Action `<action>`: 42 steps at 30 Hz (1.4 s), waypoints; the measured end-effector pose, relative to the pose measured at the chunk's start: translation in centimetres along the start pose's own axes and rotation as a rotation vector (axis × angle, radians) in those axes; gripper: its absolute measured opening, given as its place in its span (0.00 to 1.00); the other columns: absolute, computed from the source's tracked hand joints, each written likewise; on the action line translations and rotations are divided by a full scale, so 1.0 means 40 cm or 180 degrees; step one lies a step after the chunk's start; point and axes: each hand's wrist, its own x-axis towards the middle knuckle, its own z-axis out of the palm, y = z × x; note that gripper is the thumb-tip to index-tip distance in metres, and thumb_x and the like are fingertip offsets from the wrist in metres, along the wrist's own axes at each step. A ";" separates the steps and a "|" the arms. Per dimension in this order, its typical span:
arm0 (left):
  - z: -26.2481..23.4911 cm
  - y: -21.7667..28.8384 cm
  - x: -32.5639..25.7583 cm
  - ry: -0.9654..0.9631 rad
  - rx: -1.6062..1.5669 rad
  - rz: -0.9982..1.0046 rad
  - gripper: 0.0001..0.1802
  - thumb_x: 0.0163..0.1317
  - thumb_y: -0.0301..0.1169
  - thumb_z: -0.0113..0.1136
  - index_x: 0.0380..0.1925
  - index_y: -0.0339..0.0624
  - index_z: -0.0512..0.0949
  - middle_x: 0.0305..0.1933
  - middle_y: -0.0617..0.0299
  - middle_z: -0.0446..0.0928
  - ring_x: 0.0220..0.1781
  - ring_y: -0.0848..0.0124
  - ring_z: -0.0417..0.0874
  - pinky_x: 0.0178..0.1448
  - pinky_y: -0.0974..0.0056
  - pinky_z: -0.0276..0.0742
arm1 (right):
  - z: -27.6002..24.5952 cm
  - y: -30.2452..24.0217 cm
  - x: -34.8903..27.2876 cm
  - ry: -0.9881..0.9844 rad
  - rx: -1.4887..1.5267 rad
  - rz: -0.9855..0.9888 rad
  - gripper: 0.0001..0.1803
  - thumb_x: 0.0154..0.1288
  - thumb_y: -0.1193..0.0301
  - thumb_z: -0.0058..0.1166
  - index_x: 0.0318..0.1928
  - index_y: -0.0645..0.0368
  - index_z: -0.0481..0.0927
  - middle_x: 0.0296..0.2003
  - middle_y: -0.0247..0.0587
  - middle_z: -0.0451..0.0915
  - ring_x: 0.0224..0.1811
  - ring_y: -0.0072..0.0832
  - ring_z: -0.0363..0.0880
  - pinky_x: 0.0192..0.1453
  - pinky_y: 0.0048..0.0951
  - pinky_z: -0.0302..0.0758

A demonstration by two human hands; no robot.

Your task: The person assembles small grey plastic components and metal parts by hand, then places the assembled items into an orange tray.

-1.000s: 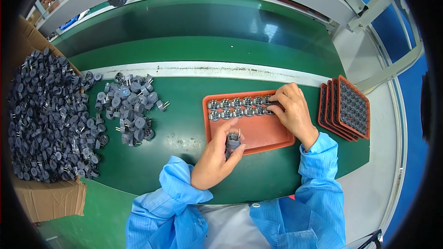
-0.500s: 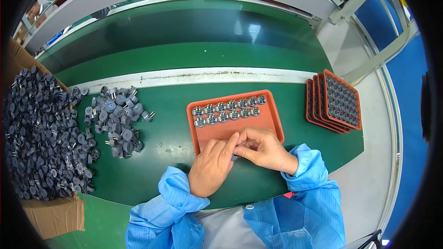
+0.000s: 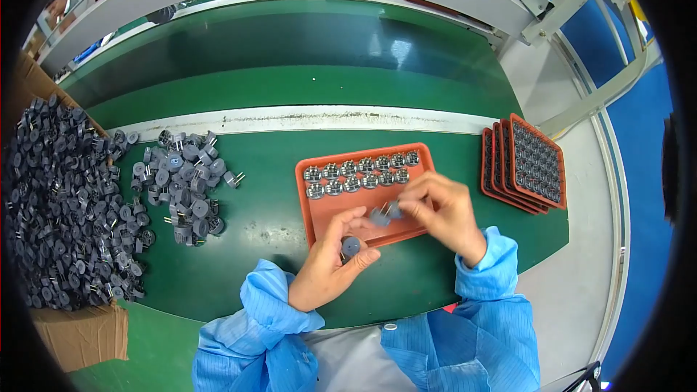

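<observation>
An orange tray [image 3: 327, 210] lies in front of me, with two rows of round plug inserts [image 3: 349, 168] along its far side, their metal parts facing up. Over the tray's near right part, my right hand [image 3: 446, 214] pinches round grey plug inserts [image 3: 380, 216] with metal pins; they look like two, somewhat blurred. My left hand [image 3: 327, 265] is curled at the tray's near edge. Between its fingers and thumb sits another grey plug insert [image 3: 351, 246], flat grey face up. The two hands are apart.
A loose pile of grey plug inserts [image 3: 190, 181] lies on the green table [image 3: 254, 232] to the left. Beyond it a cardboard box [image 3: 87, 334] is heaped with more. Several filled orange trays [image 3: 537, 160] are stacked at the right. A white rail [image 3: 305, 120] crosses behind.
My hands were together at the tray's near edge. Now the right hand has moved up and right over the tray with plug inserts, and the left has drawn back slightly, showing one.
</observation>
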 end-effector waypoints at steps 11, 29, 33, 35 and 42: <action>0.006 -0.005 -0.003 0.0110 -0.0449 -0.0115 0.16 0.77 0.24 0.65 0.61 0.34 0.78 0.52 0.58 0.85 0.47 0.75 0.85 0.54 0.66 0.83 | -0.057 0.119 0.067 0.0514 -0.0850 0.0092 0.03 0.65 0.83 0.67 0.37 0.62 0.88 0.38 0.44 0.87 0.42 0.37 0.87 0.47 0.36 0.83; -0.015 0.012 0.000 0.0717 0.1424 0.0937 0.19 0.63 0.19 0.77 0.49 0.37 0.77 0.49 0.53 0.86 0.45 0.61 0.92 0.44 0.59 0.89 | 0.035 -0.071 0.030 -0.0429 0.0009 -0.0524 0.13 0.59 0.71 0.79 0.40 0.61 0.88 0.35 0.42 0.87 0.39 0.39 0.85 0.42 0.39 0.81; -0.037 0.003 -0.024 0.0999 0.2514 0.1683 0.23 0.59 0.18 0.79 0.49 0.37 0.77 0.48 0.53 0.84 0.42 0.60 0.90 0.41 0.57 0.86 | 0.112 -0.117 0.022 -0.1004 0.0522 0.0689 0.10 0.68 0.72 0.74 0.41 0.64 0.88 0.34 0.43 0.88 0.33 0.35 0.87 0.37 0.36 0.83; -0.048 -0.008 -0.041 0.1125 0.2633 0.1754 0.24 0.56 0.17 0.80 0.50 0.37 0.77 0.48 0.53 0.82 0.40 0.62 0.87 0.40 0.59 0.83 | 0.142 -0.108 0.039 -0.1039 0.0840 0.0415 0.08 0.69 0.76 0.72 0.43 0.66 0.88 0.35 0.43 0.88 0.37 0.30 0.89 0.38 0.33 0.84; -0.121 -0.019 -0.092 0.1300 -0.1182 0.0394 0.28 0.64 0.08 0.60 0.59 0.45 0.69 0.59 0.57 0.71 0.62 0.67 0.78 0.60 0.64 0.78 | 0.199 -0.037 0.133 -0.0729 -0.0465 -0.1184 0.06 0.64 0.82 0.65 0.42 0.67 0.86 0.39 0.51 0.83 0.46 0.51 0.82 0.51 0.45 0.82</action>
